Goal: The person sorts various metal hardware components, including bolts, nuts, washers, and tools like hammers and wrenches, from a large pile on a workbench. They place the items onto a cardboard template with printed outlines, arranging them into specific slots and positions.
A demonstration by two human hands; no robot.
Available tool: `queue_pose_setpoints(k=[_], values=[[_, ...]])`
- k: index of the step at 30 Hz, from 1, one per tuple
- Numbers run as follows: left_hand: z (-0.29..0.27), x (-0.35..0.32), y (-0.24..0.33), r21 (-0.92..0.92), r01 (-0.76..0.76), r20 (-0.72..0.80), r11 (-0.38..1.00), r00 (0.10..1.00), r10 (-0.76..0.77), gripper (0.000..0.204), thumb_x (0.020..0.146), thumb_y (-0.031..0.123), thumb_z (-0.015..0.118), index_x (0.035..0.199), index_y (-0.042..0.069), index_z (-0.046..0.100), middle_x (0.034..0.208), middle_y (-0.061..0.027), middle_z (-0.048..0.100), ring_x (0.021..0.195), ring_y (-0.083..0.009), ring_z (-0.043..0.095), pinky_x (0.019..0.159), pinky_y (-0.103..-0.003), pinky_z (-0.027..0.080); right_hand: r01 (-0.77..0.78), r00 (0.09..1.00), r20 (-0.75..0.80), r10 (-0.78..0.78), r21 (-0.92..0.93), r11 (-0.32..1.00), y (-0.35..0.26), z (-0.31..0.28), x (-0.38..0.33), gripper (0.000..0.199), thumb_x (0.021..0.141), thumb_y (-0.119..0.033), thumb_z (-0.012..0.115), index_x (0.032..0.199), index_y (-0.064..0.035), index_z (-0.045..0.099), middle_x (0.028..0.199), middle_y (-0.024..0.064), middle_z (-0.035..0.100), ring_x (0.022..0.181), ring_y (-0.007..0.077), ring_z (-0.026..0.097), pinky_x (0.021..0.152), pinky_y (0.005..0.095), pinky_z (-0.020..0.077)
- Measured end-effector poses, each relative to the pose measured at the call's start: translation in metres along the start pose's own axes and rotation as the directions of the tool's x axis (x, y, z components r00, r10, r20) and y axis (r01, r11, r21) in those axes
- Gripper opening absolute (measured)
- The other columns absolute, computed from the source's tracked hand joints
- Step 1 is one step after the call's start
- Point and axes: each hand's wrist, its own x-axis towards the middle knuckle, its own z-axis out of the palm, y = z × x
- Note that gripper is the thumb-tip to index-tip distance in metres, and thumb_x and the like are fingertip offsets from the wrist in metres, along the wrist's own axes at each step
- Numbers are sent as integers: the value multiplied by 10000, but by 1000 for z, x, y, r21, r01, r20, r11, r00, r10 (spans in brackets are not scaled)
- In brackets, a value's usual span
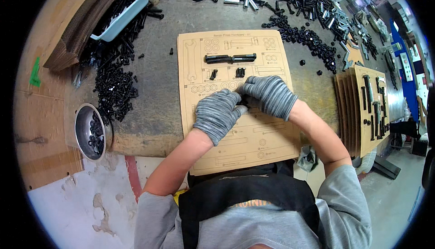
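A tan cardboard sheet (199,149) printed with outlines of bolts, nuts and a wrench lies in front of me. My left hand (216,114), in a grey striped glove, is over its middle with the fingers curled. My right hand (270,95), gloved alike, meets it there with fingertips pinched together. Something small and dark shows between the hands, mostly hidden by the fingers. Above them on the sheet lie long black bolts (218,59) placed end to end. Below those are short black screws (213,74) and a small group of black screws (240,72).
Piles of black bolts (115,88) and black nuts (312,40) spread over the grey table. A metal bowl (78,133) of dark small parts stands at the left edge, near a light-blue tray (120,22). Upright cardboard sheets with fitted bolts (369,113) stand at right.
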Motion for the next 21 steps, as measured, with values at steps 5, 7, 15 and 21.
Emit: queue_pose_setpoints(k=[5,7,15,21], values=[[-8,0,1,102,43,33,994,998,-46,239,826,303,658,921,85,682,856,-92,653,830,-269,636,748,-388,511,-107,994,-19,106,-71,992,-10,-2,2,136,801,-172,652,904,-85,667,819,104,668,748,291,658,674,372,528],[-14,-3,-20,109,-9,-106,994,994,21,212,808,262,678,919,81,678,857,-90,649,834,-266,632,756,-383,511,-172,980,-90,179,73,982,-12,-9,6,122,796,-176,643,859,-73,662,772,131,669,719,305,663,646,389,527],[-35,2,-68,85,100,-350,991,935,-64,280,745,253,749,941,73,662,874,-94,638,820,-265,626,767,-366,510,-220,898,-301,322,328,919,-18,8,75,127,807,-154,684,879,-51,704,773,117,691,647,206,649,636,319,527],[-36,10,-72,111,122,-282,986,955,-86,243,750,297,745,862,87,695,854,-83,642,813,-270,624,754,-368,508,-216,896,-373,242,111,970,-19,25,98,154,809,-208,677,895,-87,713,800,105,666,724,270,642,702,372,515]])
